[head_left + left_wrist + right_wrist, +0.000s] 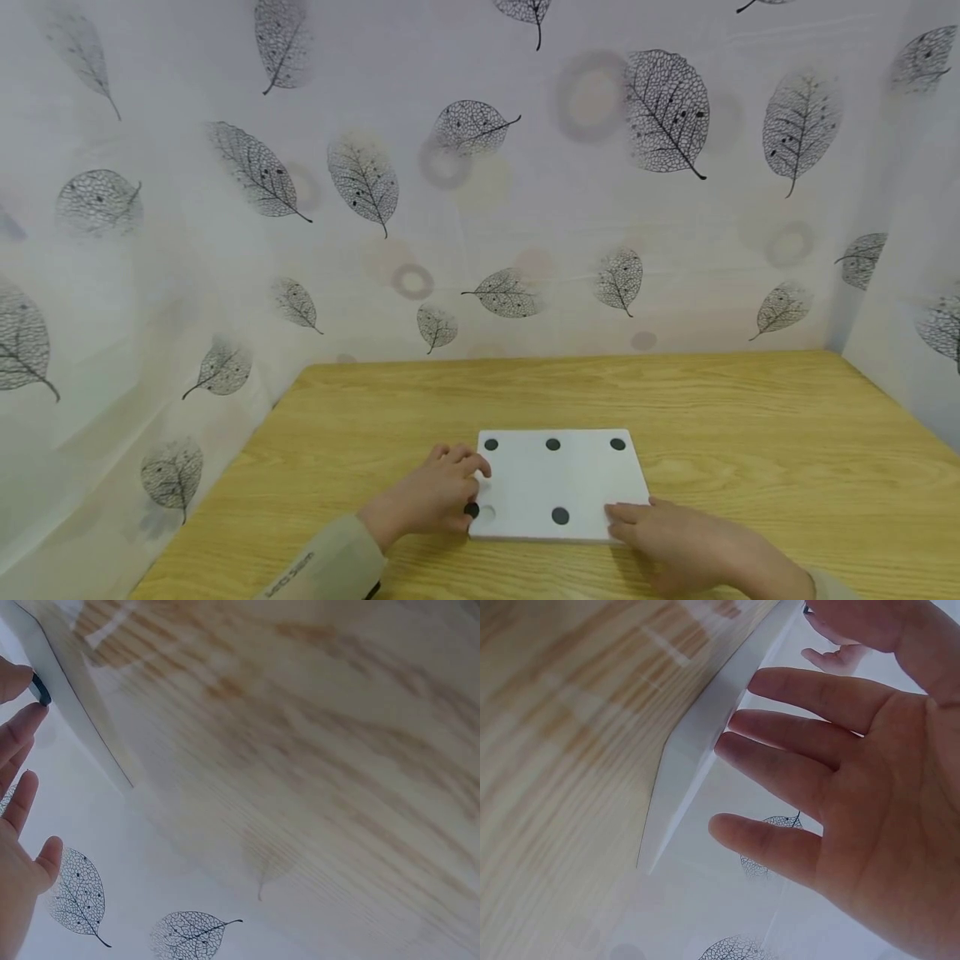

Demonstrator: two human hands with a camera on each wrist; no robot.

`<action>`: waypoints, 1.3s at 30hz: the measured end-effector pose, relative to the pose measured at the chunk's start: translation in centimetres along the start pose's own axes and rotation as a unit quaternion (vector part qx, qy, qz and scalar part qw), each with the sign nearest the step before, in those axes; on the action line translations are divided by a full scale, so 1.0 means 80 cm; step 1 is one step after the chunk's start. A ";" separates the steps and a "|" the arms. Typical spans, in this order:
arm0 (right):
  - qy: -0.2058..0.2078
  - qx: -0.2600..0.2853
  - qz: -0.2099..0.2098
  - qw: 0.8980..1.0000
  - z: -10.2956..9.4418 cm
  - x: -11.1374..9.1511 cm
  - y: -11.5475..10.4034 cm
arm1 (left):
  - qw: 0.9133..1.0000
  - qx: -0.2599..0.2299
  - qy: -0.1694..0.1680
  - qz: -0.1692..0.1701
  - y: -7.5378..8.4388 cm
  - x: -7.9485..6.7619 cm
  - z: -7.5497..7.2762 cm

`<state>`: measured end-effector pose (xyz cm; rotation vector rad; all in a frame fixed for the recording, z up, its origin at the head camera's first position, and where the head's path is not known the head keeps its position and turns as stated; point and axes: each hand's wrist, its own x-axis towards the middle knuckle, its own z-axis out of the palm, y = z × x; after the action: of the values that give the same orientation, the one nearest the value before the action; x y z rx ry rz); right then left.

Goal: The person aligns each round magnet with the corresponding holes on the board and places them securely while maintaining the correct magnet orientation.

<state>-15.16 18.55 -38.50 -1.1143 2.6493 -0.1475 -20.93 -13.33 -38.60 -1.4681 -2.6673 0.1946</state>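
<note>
A white rectangular board (525,479) lies on the table, with several black discs, such as the one at its front middle (560,516), set in its face. At its front left corner is a bare round recess (488,514). My left hand (441,490) pinches a black disc (471,509) between thumb and finger, just left of that recess. The left wrist view shows this disc (42,690) edge-on between the fingertips. My right hand (678,537) rests its extended fingers on the board's front right part; in the right wrist view its fingertips meet the board's side (682,742).
The wood-grain table (750,442) extends around the board on all sides. A pale curtain (480,217) printed with dark leaves hangs behind the table and along both sides.
</note>
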 end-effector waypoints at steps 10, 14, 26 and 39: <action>-0.006 0.020 0.009 1.000 0.000 0.000 0.000 | 1.000 -0.013 -0.005 -0.001 0.002 0.005 -0.004; -0.007 0.020 0.010 1.000 -0.001 0.000 -0.001 | 1.000 -0.022 -0.010 -0.003 0.004 0.007 -0.005; -0.005 0.011 0.002 1.000 -0.002 -0.001 -0.001 | 1.000 -0.023 -0.020 -0.004 0.008 0.013 -0.005; -0.014 0.018 0.010 1.000 -0.003 0.000 -0.001 | 1.000 -0.021 -0.023 0.002 0.009 0.016 -0.006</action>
<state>-15.21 18.49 -38.25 -1.0704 2.6220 -0.1724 -20.91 -11.83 -38.23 -1.4977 -2.7215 0.1754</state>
